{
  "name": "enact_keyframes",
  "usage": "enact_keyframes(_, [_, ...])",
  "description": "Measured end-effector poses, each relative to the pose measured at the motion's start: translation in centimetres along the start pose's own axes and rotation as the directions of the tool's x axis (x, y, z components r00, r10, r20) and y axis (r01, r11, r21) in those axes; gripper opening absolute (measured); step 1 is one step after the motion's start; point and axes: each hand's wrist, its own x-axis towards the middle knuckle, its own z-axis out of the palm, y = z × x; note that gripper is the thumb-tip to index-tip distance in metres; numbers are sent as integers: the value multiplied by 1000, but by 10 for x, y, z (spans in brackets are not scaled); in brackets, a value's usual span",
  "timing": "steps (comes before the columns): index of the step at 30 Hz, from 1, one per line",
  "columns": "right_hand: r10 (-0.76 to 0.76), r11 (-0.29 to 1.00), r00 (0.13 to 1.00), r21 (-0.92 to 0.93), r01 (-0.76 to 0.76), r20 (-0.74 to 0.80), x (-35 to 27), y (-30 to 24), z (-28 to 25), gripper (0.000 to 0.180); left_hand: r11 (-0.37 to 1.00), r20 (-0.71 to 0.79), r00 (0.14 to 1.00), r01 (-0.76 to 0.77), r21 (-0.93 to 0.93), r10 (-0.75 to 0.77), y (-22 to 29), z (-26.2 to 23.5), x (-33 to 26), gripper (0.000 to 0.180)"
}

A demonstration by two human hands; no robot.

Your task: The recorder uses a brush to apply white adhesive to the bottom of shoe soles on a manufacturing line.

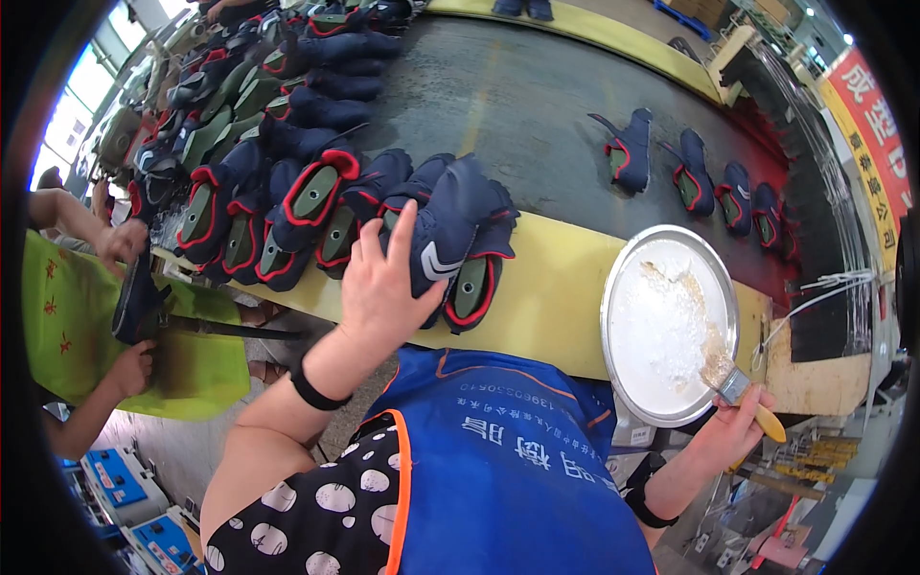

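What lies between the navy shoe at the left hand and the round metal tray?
In the head view, another shoe, red-trimmed, comes first, then a stretch of yellow ledge up to the round metal tray.

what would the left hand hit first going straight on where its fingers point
Probably the navy shoe with white stripes up against the left hand, though depth is unclear.

- Shoes [455, 216]: navy, red-trimmed — one with white chevrons
- Lasts [313, 194]: green
- Counter edge [551, 287]: pale yellow
- Paste [656, 321]: white
- Brush handle [770, 424]: yellow
- Apron [503, 479]: blue — orange trim
- Sleeve [307, 517]: black, white dots
- Co-worker's apron [81, 335]: lime, red marks
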Motion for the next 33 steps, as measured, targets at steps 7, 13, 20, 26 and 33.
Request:
enact_keyframes(7, [84, 996, 996, 27, -82, -43, -10, 0, -11, 10, 999, 46, 999, 3, 40, -5, 3, 21, -39, 114])
enact_keyframes(13, [157, 985, 983, 87, -149, -99, -16, 10, 4, 11, 994, -24, 1000, 20, 105, -17, 2, 45, -45, 123])
enact_keyframes(20, [154, 985, 988, 75, -155, 23, -21, 9, 13, 12, 994, -20, 996, 84, -73, -86, 12, 24, -33, 107])
enact_keyframes(26, [202, 973, 979, 121, -197, -30, -20, 11, 9, 10, 918, 165, 978, 177, -355, -125, -17, -17, -7, 110])
enact_keyframes(33, [238, 966, 970, 118, -230, -58, -13, 6, 13, 10, -366, 411, 906, 351, -862, -98, -37, -45, 28, 87])
